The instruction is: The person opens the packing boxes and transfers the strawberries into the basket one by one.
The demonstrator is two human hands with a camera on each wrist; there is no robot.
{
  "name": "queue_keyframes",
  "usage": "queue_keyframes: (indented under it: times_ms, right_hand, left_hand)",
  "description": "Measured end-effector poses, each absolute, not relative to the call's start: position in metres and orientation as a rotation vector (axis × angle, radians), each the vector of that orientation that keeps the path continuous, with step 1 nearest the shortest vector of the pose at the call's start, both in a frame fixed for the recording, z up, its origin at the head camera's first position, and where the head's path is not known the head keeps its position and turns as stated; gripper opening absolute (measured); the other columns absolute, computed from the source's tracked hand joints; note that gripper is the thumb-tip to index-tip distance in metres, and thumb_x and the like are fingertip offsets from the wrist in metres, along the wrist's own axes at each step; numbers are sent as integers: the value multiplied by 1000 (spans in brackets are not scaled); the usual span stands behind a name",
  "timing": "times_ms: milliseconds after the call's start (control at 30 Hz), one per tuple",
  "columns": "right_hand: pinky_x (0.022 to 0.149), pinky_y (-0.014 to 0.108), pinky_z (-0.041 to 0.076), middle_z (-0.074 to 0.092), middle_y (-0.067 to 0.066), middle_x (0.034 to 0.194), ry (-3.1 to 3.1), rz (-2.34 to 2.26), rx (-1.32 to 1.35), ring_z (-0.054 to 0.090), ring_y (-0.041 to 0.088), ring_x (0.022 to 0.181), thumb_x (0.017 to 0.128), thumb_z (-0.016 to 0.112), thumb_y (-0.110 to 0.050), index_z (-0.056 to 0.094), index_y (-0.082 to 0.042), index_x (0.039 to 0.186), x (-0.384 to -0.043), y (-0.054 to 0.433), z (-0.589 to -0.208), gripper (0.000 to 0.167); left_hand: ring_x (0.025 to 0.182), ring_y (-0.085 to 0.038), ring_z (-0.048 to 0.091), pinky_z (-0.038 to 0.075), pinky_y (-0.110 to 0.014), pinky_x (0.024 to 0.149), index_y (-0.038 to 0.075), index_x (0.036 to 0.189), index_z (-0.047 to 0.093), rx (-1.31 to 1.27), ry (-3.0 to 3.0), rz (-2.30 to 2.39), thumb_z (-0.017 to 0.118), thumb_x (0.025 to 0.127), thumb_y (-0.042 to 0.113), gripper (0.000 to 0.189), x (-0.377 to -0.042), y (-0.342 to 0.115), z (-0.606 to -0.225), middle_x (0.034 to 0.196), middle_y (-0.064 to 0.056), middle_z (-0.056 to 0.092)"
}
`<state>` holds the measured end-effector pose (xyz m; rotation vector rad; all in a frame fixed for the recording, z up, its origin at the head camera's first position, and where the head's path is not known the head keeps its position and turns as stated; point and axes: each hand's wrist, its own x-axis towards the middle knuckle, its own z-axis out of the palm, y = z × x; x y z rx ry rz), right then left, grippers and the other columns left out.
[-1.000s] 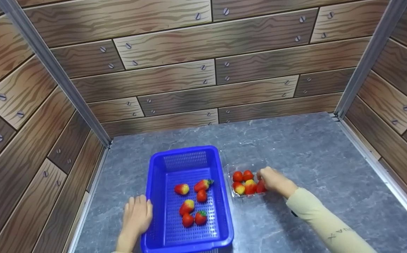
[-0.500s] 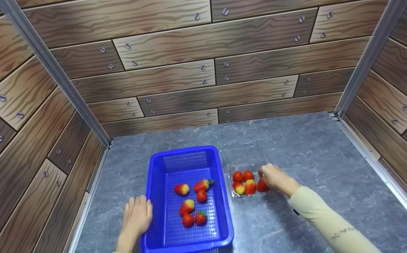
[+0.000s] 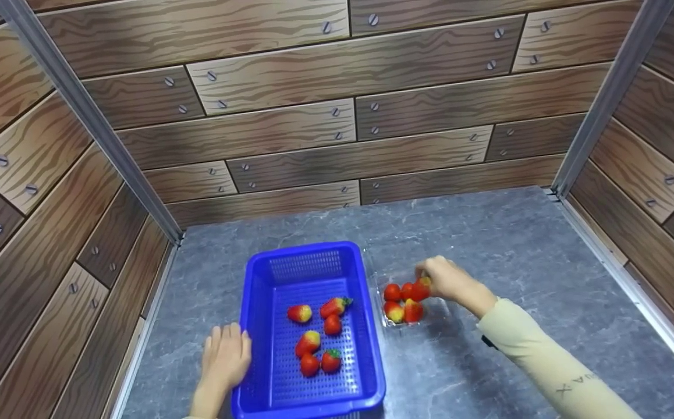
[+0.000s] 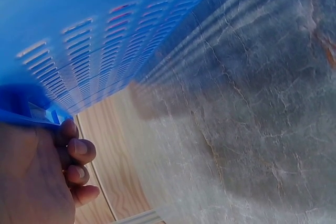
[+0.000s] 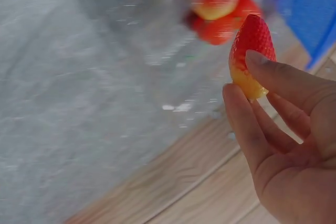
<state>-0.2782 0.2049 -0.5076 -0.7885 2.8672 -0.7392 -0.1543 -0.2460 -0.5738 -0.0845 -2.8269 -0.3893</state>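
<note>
In the right wrist view my right hand [image 5: 294,124] pinches a red and yellow strawberry [image 5: 252,51] between thumb and fingertips. The head view has this right hand [image 3: 450,282] raised close over a clear plastic box [image 3: 401,323], where several more strawberries [image 3: 394,312] lie. To the left stands a blue plastic basket [image 3: 375,349] with slotted walls and several strawberries [image 3: 308,343] spread on its bottom. My left hand [image 3: 223,358] is at the basket's left rim. Its fingers curl at that rim in the left wrist view, holding the blue basket [image 4: 79,3]; the thumb is hidden there.
The grey marbled table [image 3: 517,244] carries both containers. Wood-patterned panels [image 3: 290,122] close it in at the back and on both sides, with metal strips [image 3: 634,285] along the edges. The box's transparent walls are faint against the table.
My right hand has lifted the strawberry from the right side of the clear box and moved it up and left over the others. The left hand and basket stay put.
</note>
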Motion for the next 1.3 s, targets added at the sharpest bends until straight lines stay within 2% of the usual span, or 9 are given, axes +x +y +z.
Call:
queue_keyframes:
  times_ms: [167,300,633,867,1067,1200,1300]
  right_hand:
    - [69,41,55,70,16,88,2856,-780,-913,66,31,79,65,69,18,70,2,91,-270,182,-492,31]
    - [65,36,53,68,12,85,2837,-791,-1019,62,25,75,61,66,22,69,1,92,-260,165,-483,38]
    - [70,33,54,67,8,91,2761,-830,-1158,63,22,80,64,69,17,71,-3,95,-237,126,-472,37]
    - [72,28,54,68,6,90,2667,-763,-1333,64,17,81,66,72,12,72,-5,96,-222,93,-483,34]
    - [66,16,49,68,2,85,2541,-656,-1445,61,8,75,69,68,14,72,-7,91,-208,70,-501,31]
    - [64,14,47,68,0,84,2548,-521,-1496,61,7,73,72,70,11,73,-9,91,-199,61,-513,28]
    - [59,13,44,64,-3,77,2563,-450,-1533,57,5,66,71,70,10,72,-11,86,-194,56,-520,26]
  left_hand:
    - [80,-33,45,37,-46,73,3,88,51,-101,-2794,-382,46,98,15,16,-154,-245,-574,79,-13,51]
    - [79,-33,45,36,-46,72,3,87,51,-109,-2776,-371,46,97,14,16,-155,-245,-575,78,-12,51]
    - [80,-33,46,36,-46,71,3,88,52,-114,-2783,-351,46,98,15,16,-157,-245,-572,79,-13,52]
    - [83,-35,47,37,-47,73,2,90,52,-111,-2792,-365,46,98,15,17,-156,-245,-574,81,-14,53]
    - [84,-36,47,37,-47,74,2,90,52,-103,-2782,-385,46,98,14,16,-155,-245,-576,81,-15,54]
    - [83,-35,47,37,-47,73,3,88,52,-103,-2773,-382,46,97,14,15,-154,-245,-576,80,-14,54]
    - [82,-35,47,36,-46,72,4,86,51,-108,-2757,-376,47,97,14,15,-153,-246,-575,79,-14,54]
